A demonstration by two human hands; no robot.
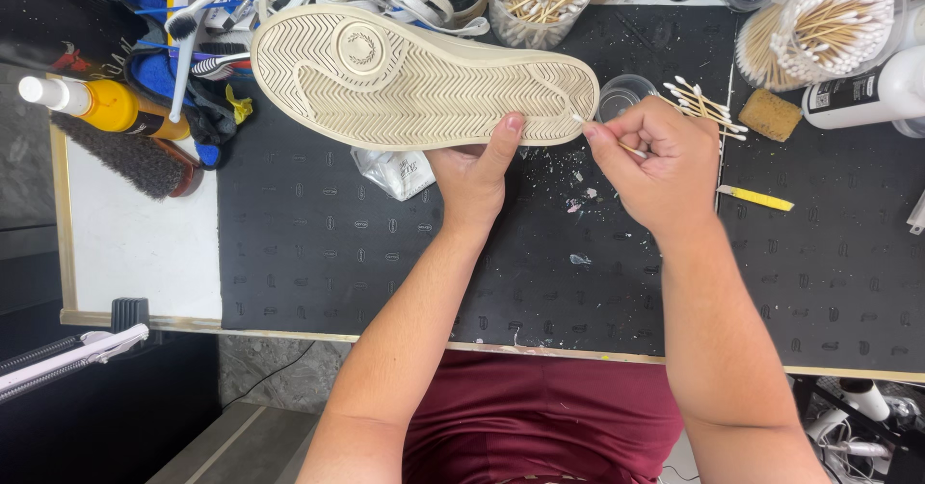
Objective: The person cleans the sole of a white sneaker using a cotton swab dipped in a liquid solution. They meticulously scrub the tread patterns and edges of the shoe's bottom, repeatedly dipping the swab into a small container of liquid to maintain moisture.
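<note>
Here, left hand [472,171] clamped on the upturned shoe [424,79] over the black mat [318,243], thumb across the sole edge; right hand [660,161] pinching a cotton swab [605,135] at the toe rim. Likely snag: thin stick snapping under hard pressure.

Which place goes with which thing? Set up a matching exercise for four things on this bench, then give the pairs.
Things:
1. shoe
2. cotton swab
3. yellow bottle
4. brown sponge

Places:
A. far left, beside a dark brush
B. pinched in the right hand, tip at the sole's edge
C. right of the loose swabs
D. sole up, steadied by the left hand

Pairs: 1-D, 2-B, 3-A, 4-C
</note>
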